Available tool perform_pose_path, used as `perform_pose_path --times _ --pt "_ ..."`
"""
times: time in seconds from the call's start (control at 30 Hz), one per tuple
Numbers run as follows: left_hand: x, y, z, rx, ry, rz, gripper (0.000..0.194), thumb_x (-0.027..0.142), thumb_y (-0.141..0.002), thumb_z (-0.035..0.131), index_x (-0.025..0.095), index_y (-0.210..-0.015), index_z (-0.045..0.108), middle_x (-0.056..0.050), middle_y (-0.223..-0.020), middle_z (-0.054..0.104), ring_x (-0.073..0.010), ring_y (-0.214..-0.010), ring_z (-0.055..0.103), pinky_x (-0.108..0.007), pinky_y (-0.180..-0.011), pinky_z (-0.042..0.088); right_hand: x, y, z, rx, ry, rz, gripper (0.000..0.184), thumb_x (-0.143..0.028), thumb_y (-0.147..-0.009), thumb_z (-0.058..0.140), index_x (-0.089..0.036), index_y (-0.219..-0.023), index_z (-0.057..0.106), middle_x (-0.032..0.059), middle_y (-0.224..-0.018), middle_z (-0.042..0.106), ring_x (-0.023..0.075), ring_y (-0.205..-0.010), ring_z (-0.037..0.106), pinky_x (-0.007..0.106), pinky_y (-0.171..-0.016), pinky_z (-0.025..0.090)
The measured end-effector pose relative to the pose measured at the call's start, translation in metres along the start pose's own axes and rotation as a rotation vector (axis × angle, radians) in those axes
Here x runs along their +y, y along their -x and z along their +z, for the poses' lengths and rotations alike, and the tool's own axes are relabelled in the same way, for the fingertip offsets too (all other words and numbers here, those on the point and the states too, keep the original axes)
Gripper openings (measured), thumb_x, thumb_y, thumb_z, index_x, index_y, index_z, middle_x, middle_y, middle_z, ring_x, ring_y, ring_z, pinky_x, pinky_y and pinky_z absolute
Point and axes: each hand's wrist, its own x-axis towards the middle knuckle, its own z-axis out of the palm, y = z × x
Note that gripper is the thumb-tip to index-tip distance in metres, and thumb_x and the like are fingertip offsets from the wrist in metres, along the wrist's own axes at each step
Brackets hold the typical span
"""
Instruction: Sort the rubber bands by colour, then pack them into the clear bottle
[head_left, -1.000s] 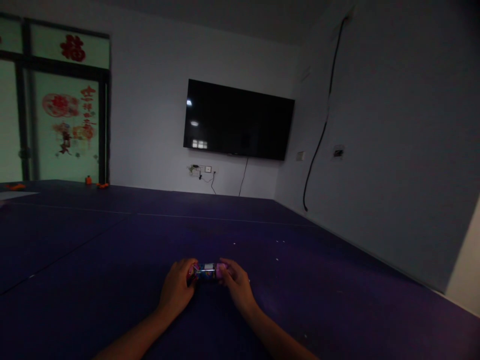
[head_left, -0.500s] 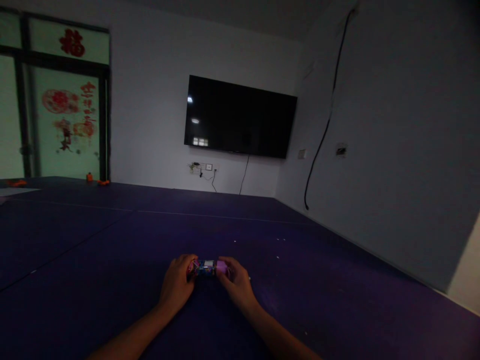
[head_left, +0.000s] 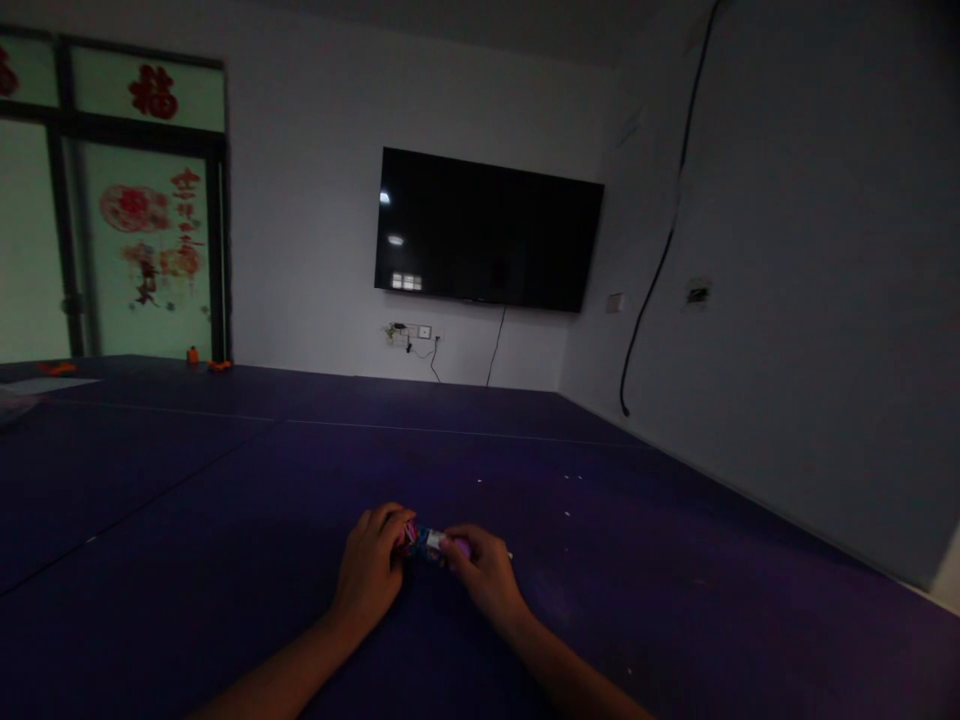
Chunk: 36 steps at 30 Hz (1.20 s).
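A small clear bottle (head_left: 426, 542) with colourful contents, a white label and a pinkish-purple cap lies on its side, held between my two hands just above or on the purple tabletop. My left hand (head_left: 373, 562) is closed round its left end, where some pink shows under the fingers. My right hand (head_left: 486, 572) grips the cap end, with the thumb along the near side and the fingers over the top. Most of the cap is hidden by those fingers. The bottle tilts slightly, its right end nearer to me.
The purple tabletop (head_left: 300, 480) spreads out in front, with several white specks (head_left: 567, 514) beyond my right hand. Orange items (head_left: 218, 366) and a pale sheet (head_left: 49, 385) lie at the far left. A black cable (head_left: 651, 290) hangs down the right wall, and a television (head_left: 487, 232) is mounted ahead.
The bottle has turned from level to slanted, its cap end coming nearer to me. My right fingers have shifted over the cap, covering more of it. The view has moved slightly left.
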Motion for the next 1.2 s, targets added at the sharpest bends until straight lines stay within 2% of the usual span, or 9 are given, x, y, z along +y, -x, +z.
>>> perform_pose_path --times 0.2,0.3,0.4,0.53,0.7,0.8,0.97,1.07,1.2 --pt "-0.004 -0.002 0.000 0.040 0.003 -0.098 0.046 -0.001 -0.067 0.051 0.022 -0.106 0.058 -0.004 -0.103 0.060 -0.0215 -0.095 0.053 -0.034 -0.083 0.040 0.003 0.002 0.003 0.081 0.030 -0.256 0.030 -0.022 -0.071 0.065 -0.025 -0.101 0.064 0.0051 -0.098 0.064 0.0198 -0.093 0.059 0.035 -0.083 0.047" --pt "-0.003 -0.002 0.000 0.036 0.004 -0.110 0.045 0.000 -0.067 0.051 0.022 -0.106 0.057 -0.003 -0.101 0.061 -0.0213 -0.093 0.053 -0.033 -0.082 0.040 0.004 0.003 0.002 0.102 0.046 -0.304 0.040 -0.023 -0.069 0.068 -0.026 -0.108 0.061 0.0060 -0.109 0.061 0.0214 -0.103 0.056 0.038 -0.091 0.044" --pt "-0.002 -0.002 0.000 0.034 0.006 -0.122 0.046 0.000 -0.067 0.052 0.022 -0.106 0.057 -0.003 -0.101 0.061 -0.0215 -0.094 0.053 -0.034 -0.083 0.039 0.004 0.003 0.000 0.106 0.061 -0.215 0.051 -0.034 -0.069 0.068 -0.023 -0.118 0.055 0.0074 -0.105 0.063 0.0219 -0.096 0.059 0.037 -0.085 0.047" --pt "-0.004 -0.002 0.000 0.020 0.011 -0.126 0.046 -0.002 -0.066 0.052 0.022 -0.105 0.057 -0.003 -0.102 0.061 -0.0207 -0.094 0.053 -0.033 -0.082 0.039 0.004 0.003 0.000 -0.002 0.021 -0.055 0.035 -0.040 -0.085 0.048 -0.019 -0.110 0.059 0.0031 -0.074 0.065 0.0130 -0.058 0.059 0.027 -0.060 0.049" --pt "-0.008 -0.003 0.002 0.018 0.020 -0.180 0.043 -0.001 -0.068 0.051 0.021 -0.104 0.057 -0.003 -0.099 0.061 -0.0207 -0.093 0.053 -0.033 -0.084 0.039 0.006 0.001 0.001 0.044 -0.002 -0.213 0.028 -0.028 -0.077 0.058 -0.021 -0.104 0.061 0.0065 -0.099 0.064 0.0183 -0.092 0.060 0.033 -0.083 0.047" --pt "-0.005 -0.003 0.001 0.020 0.009 -0.168 0.047 -0.002 -0.066 0.051 0.021 -0.106 0.057 -0.003 -0.103 0.060 -0.0212 -0.096 0.052 -0.034 -0.086 0.039 0.007 0.001 0.000 0.078 0.005 -0.226 0.044 -0.030 -0.071 0.066 -0.022 -0.113 0.057 0.0078 -0.112 0.061 0.0210 -0.104 0.056 0.036 -0.090 0.044" --pt "0.004 -0.001 -0.001 -0.042 -0.018 -0.056 0.051 -0.004 -0.064 0.049 0.024 -0.106 0.059 -0.003 -0.107 0.059 -0.0221 -0.100 0.051 -0.036 -0.086 0.038 0.002 0.003 -0.001 -0.054 0.028 -0.033 0.035 -0.043 -0.083 0.049 -0.019 -0.104 0.064 0.0015 -0.067 0.064 0.0132 -0.054 0.058 0.026 -0.055 0.049" --pt "0.005 -0.001 -0.001 -0.022 -0.014 -0.068 0.049 -0.003 -0.066 0.049 0.023 -0.107 0.058 -0.004 -0.107 0.059 -0.0220 -0.100 0.051 -0.035 -0.086 0.038 -0.002 0.003 -0.002 0.020 0.094 -0.112 0.027 -0.039 -0.082 0.053 -0.020 -0.094 0.068 0.0044 -0.076 0.067 0.0163 -0.066 0.061 0.028 -0.063 0.049" --pt "0.002 -0.002 0.000 0.005 0.002 -0.110 0.044 0.000 -0.068 0.051 0.022 -0.105 0.058 -0.004 -0.104 0.060 -0.0224 -0.098 0.052 -0.035 -0.084 0.040 -0.002 0.004 -0.001 0.087 0.067 -0.266 0.026 -0.028 -0.081 0.056 -0.024 -0.105 0.064 0.0066 -0.097 0.066 0.0195 -0.090 0.060 0.035 -0.082 0.048"
